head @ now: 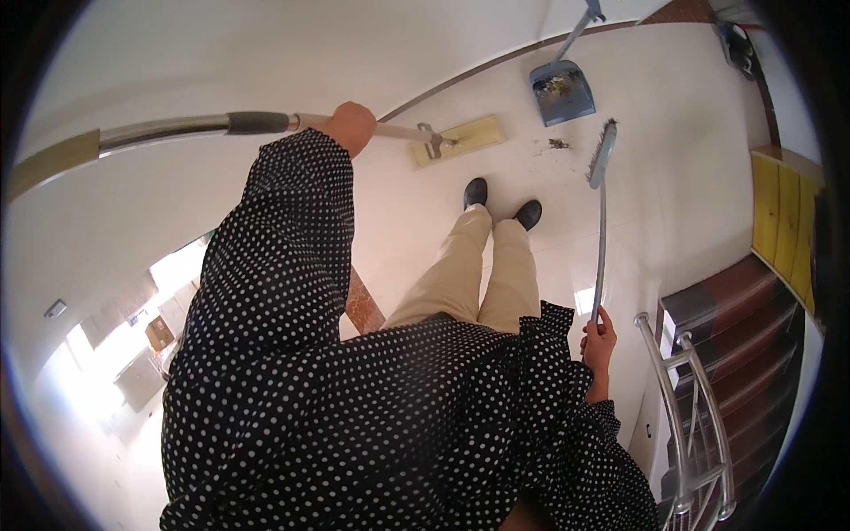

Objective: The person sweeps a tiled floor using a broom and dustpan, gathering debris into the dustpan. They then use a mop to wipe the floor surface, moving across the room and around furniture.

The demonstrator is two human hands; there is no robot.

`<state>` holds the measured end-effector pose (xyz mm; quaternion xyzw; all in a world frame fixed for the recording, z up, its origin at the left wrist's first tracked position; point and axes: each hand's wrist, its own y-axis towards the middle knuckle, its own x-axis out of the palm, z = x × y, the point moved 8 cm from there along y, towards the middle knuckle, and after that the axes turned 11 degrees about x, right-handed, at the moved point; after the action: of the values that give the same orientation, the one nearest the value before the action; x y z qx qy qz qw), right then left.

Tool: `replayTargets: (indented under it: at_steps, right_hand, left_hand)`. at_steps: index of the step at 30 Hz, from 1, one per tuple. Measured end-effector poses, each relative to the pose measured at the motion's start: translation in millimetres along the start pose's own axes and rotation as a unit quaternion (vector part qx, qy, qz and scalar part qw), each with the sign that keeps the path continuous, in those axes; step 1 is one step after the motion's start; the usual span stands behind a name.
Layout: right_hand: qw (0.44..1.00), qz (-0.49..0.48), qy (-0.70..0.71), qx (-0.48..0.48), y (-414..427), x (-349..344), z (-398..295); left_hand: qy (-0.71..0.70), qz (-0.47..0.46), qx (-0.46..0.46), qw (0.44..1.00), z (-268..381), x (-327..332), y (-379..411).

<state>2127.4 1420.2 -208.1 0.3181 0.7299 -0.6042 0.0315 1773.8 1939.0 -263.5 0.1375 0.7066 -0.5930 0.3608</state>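
Observation:
My left hand (pixel 354 129) is closed around the pole of a flat mop, whose long yellowish head (pixel 458 141) rests on the pale floor by the wall. In my right hand (pixel 599 338) is the thin handle of a broom; the broom's grey head (pixel 603 156) with dark bristles lies to the right of a small heap of debris (pixel 559 143). Beyond the heap stands a grey-blue dustpan (pixel 563 93) with debris in it and an upright handle. My dark shoes are just below the mop head and the debris.
At the right, dark and red stairs (pixel 737 332) run beside a shiny metal railing (pixel 671 398). A yellow panelled object (pixel 783 219) stands above the stairs. A white wall with a dark baseboard (pixel 478 70) borders the floor. A dark object (pixel 736 50) sits at the upper right.

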Motion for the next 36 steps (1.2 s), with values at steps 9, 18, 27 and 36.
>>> replayTargets:
  at_steps: [9, 18, 27, 36]
  right_hand:
    - [1.0, -0.01, 0.028, -0.003, -8.7, 9.3, 5.1]
    - [0.999, -0.024, 0.042, 0.015, -16.8, 23.0, -7.2]
    - [0.998, 0.002, 0.055, 0.01, -10.4, 9.9, 12.0]
    - [0.991, 0.006, 0.133, 0.015, -30.5, -2.0, 32.1]
  left_hand:
    - [0.053, 0.004, -0.011, 0.999, -1.0, -13.1, -9.8]
    - [-0.021, -0.076, -0.003, 0.997, 15.4, 4.6, 14.8]
    - [-0.097, 0.267, 0.077, 0.956, 40.6, -173.3, 69.0]
    - [0.17, 0.458, 0.126, 0.863, 80.7, -386.8, 175.0]
